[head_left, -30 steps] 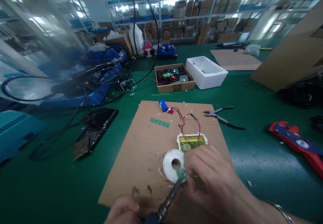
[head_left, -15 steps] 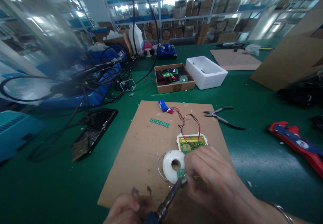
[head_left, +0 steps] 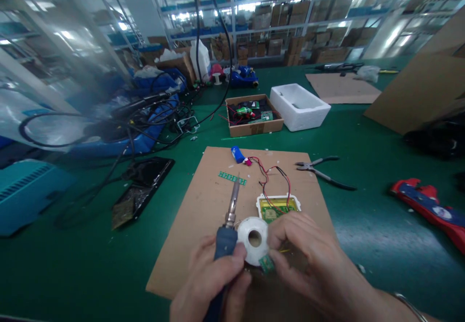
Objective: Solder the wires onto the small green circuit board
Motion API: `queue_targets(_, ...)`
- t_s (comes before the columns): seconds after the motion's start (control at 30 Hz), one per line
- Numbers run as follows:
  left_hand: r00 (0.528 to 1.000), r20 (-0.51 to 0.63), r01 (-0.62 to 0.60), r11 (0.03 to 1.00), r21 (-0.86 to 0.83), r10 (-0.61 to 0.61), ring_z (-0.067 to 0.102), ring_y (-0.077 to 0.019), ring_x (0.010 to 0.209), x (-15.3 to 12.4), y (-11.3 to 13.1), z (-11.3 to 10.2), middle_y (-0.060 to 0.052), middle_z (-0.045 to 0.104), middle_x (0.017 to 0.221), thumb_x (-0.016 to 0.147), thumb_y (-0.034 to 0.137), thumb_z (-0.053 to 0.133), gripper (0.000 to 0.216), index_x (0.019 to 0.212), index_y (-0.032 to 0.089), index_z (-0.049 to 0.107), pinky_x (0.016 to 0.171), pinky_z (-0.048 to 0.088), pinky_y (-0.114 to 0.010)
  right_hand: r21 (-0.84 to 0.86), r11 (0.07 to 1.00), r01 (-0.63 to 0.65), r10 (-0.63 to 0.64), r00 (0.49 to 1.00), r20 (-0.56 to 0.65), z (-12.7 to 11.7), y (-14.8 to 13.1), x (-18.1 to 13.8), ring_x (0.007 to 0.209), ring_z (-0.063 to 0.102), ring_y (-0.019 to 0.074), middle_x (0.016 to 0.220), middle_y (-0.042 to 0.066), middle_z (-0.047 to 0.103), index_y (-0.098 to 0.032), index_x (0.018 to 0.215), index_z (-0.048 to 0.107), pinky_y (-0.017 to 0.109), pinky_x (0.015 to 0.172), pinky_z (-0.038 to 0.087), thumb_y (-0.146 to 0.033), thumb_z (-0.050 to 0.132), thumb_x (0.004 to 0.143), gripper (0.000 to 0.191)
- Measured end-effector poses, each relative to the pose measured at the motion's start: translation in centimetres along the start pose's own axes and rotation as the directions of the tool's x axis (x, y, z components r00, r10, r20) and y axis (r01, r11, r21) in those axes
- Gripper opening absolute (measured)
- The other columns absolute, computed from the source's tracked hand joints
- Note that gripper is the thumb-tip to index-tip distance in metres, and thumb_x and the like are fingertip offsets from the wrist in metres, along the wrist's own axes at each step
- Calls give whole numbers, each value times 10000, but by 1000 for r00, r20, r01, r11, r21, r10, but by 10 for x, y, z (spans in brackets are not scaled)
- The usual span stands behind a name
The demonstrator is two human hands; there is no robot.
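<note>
My left hand [head_left: 214, 278] is wrapped round the dark blue handle of a soldering iron [head_left: 231, 210]. The iron's tip points away from me, over the cardboard. Beside its handle lies a white solder spool [head_left: 247, 252], and my left thumb is close to the rim. My right hand [head_left: 308, 254] is closed at the spool's right side, its fingertips at the edge of a small green circuit board [head_left: 267, 264]. Just beyond the right hand, a white-framed case [head_left: 260, 207] with a green board inside is partly covered. Red and black wires [head_left: 266, 179] run from it towards a blue cylindrical battery [head_left: 238, 155].
A cardboard sheet [head_left: 192, 235] lies under the work, with a green board strip [head_left: 227, 176] on it. Pliers [head_left: 319, 169] rest across its right edge. Behind stand a small parts box [head_left: 256, 128] and a white foam box [head_left: 305, 114]. Tangled cables [head_left: 163, 118] lie left.
The soldering iron has lifted off the small circuit board and swung up and left, coming more into view with my left hand. The board has turned and shifted slightly towards me.
</note>
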State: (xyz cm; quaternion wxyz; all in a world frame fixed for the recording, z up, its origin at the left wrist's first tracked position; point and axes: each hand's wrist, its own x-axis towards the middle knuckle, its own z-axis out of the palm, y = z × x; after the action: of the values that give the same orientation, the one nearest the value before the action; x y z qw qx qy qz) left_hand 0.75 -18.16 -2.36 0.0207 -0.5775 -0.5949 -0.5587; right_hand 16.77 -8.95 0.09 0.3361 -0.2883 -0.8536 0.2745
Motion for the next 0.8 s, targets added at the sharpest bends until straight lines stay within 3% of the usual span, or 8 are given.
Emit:
queue_targets(0.13,991,103,-85,996,-3,84,615,-195,913,17,11,14,7,721,869,728,64,653,298,971,230,608,816,463,-367,63,998,17,-15,999,-40,-1,-1,0,790,560,138,819,7,616,-189,807,546,279,699,435,-51,525,806,140)
queue_targets(0.37,996,87,-32,999,23,30,586,-175,844,17,19,20,34,683,757,762,50,642,240,878,255,595,772,403,-348,101,995,15,-13,1000,-29,-4,1,0,820,557,149,838,4,620,-202,828,550,293,727,432,-75,509,859,137)
queue_targets(0.47,991,82,103,995,-4,-102,592,-179,896,10,21,23,-4,663,857,797,101,620,175,874,255,587,773,429,-337,124,992,-1,2,1000,-7,-3,1,-1,818,548,159,837,11,613,-200,835,552,306,721,425,-81,489,870,139)
queue_targets(0.57,943,108,327,938,-111,-316,640,-188,885,3,21,28,-25,658,941,835,182,583,123,933,255,562,719,489,-318,157,987,-42,38,999,26,-2,1,-1,811,534,161,837,14,598,-196,827,546,316,720,419,-84,475,874,141)
queue_targets(0.63,923,94,385,906,-179,-374,662,-190,872,1,20,29,-10,670,916,823,192,599,159,961,259,557,728,507,-316,177,982,-72,65,997,47,-1,1,-2,819,529,162,847,15,592,-195,829,542,321,728,416,-86,475,875,136)
queue_targets(0.8,973,-99,197,973,-119,-209,640,-214,953,7,16,19,-26,704,912,782,118,609,231,981,233,584,848,491,-371,197,976,-91,87,996,26,-2,1,-2,835,533,159,861,7,598,-192,825,544,338,761,409,-90,522,842,105)
